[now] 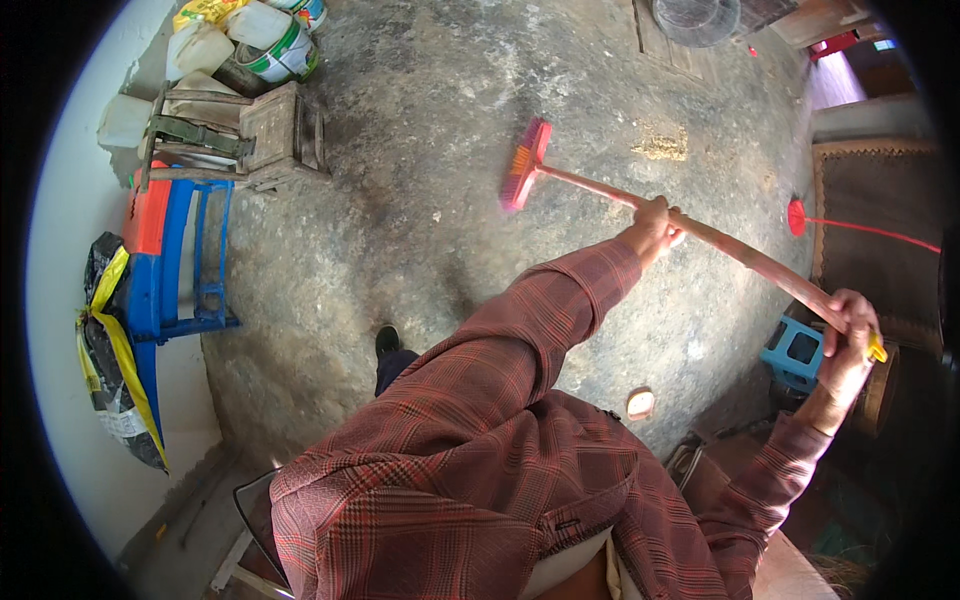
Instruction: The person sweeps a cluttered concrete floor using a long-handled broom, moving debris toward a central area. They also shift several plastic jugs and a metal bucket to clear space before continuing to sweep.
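Observation:
A push broom (750, 259) with a worn wooden handle slants across the view. Its pink head (534, 161), with purple and orange bristles, lies over the concrete floor ahead of me. My left hand (655, 227) is wrapped around the handle partway along, on the side nearer the head. Close to the handle's top end, which has a yellow cap (876, 346), my right hand (850, 337) grips it. Both sleeves are red-brown plaid. Beyond the handle, a small patch of yellowish grains or crumbs (661, 142) lies on the floor.
At left stand a wooden chair (274, 131), a blue metal frame (214, 255), a black and yellow bag (120, 352), plastic jugs (199, 49) and buckets (281, 56). To the right are a blue stool (793, 352) and a red flyswatter-like object (796, 218).

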`<state>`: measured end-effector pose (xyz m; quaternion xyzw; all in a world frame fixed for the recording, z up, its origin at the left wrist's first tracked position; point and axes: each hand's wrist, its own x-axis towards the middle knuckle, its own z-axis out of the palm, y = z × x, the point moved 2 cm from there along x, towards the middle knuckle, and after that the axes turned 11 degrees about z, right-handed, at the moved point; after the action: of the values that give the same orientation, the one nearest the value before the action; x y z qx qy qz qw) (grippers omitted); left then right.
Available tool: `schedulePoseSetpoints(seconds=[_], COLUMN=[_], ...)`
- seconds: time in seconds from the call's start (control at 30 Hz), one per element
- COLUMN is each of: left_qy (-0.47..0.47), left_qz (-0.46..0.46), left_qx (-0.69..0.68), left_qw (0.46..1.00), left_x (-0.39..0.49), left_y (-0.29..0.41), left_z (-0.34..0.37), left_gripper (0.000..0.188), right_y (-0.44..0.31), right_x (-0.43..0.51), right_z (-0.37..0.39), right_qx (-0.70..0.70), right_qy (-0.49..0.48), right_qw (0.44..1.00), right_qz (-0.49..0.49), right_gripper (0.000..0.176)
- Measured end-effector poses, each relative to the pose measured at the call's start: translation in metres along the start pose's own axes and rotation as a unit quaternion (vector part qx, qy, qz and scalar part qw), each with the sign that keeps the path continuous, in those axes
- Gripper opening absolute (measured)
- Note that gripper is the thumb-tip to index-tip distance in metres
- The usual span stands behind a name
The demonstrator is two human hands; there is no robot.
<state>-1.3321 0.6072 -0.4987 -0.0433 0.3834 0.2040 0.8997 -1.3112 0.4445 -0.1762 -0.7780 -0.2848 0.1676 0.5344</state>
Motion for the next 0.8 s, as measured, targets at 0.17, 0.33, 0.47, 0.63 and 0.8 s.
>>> schedulePoseSetpoints(seconds=[0.17, 0.33, 0.47, 0.63, 0.8], left_qy=[0.015, 0.005, -0.015, 0.031, 0.053], left_qz=[-0.068, -0.002, 0.028, 0.239, 0.456], left_qx=[-0.074, -0.057, -0.090, 0.191, 0.733], left_qw=[0.995, 0.998, 0.995, 0.951, 0.503], left_x=[-0.028, -0.059, -0.060, -0.041, -0.060], left_y=[-0.022, 0.010, 0.089, 0.221, 0.344], left_z=[0.011, -0.024, -0.114, -0.313, -0.406], left_gripper=[0.020, 0.018, 0.018, 0.015, 0.013], right_y=[-0.021, 0.010, 0.044, 0.097, 0.080], right_x=[0.015, 0.028, 0.034, 0.009, -0.009], right_z=[-0.047, -0.041, 0.044, 0.219, 0.390], right_qx=[0.050, 0.068, 0.101, 0.142, 0.195], right_qy=[0.020, -0.040, -0.092, -0.170, -0.214], right_qw=[0.996, 0.996, 0.988, 0.965, 0.918], right_qz=[0.068, 0.028, 0.065, 0.139, 0.272], right_gripper=[0.030, 0.033, 0.031, 0.032, 0.019])
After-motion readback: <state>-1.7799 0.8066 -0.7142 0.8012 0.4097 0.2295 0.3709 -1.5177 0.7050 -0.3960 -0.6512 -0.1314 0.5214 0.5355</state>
